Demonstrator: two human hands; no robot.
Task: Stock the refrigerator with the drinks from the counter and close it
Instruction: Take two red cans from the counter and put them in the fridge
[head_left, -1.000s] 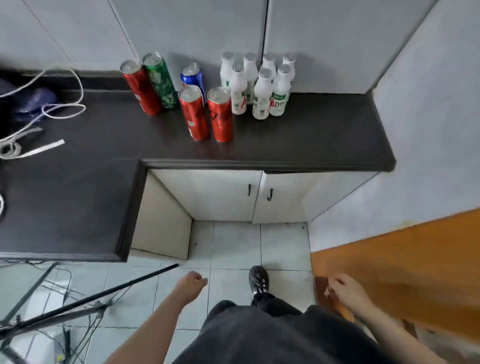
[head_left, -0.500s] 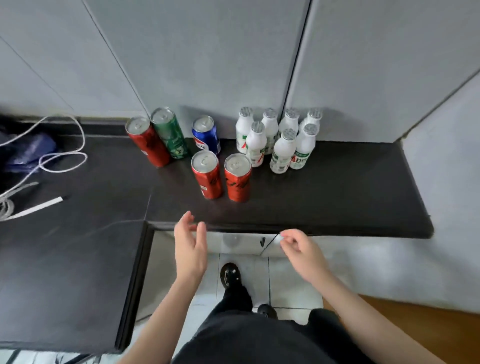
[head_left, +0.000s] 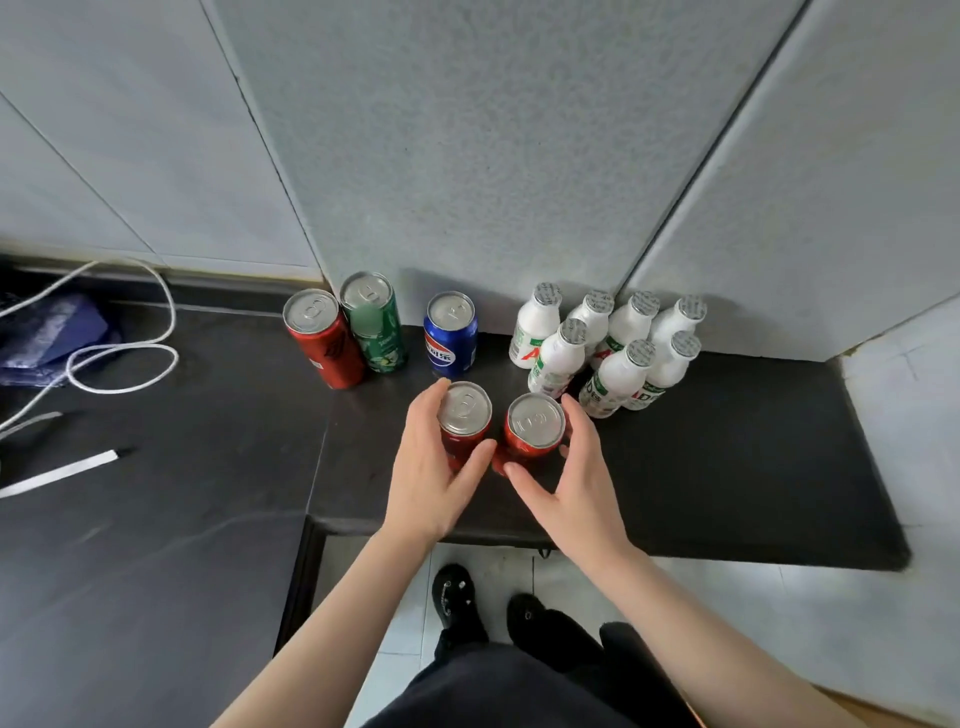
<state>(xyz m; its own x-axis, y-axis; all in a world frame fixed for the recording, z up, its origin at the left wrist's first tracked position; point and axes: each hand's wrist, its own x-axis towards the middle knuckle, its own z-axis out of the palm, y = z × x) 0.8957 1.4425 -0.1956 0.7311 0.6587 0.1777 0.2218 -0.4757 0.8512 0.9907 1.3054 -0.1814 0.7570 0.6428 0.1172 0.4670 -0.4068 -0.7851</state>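
Two red cans stand side by side near the front of the black counter (head_left: 727, 467). My left hand (head_left: 431, 467) wraps around the left red can (head_left: 464, 415), fingers on its far left side and thumb at its front. My right hand (head_left: 576, 478) wraps around the right red can (head_left: 535, 426) the same way. Both cans still rest on the counter. Behind them stand another red can (head_left: 322, 338), a green can (head_left: 374, 327), a blue can (head_left: 451, 332) and several white bottles (head_left: 613, 348). No refrigerator is in view.
A white cable (head_left: 124, 353) and a blue bag (head_left: 47, 332) lie on the counter's left part, with a white strip (head_left: 57, 473) nearer me. Grey wall panels (head_left: 467, 156) rise behind the drinks. My shoes (head_left: 457, 597) stand on the tiled floor below the counter edge.
I have stepped up to the counter. Both hands rose from below its edge and closed around the two front red cans.
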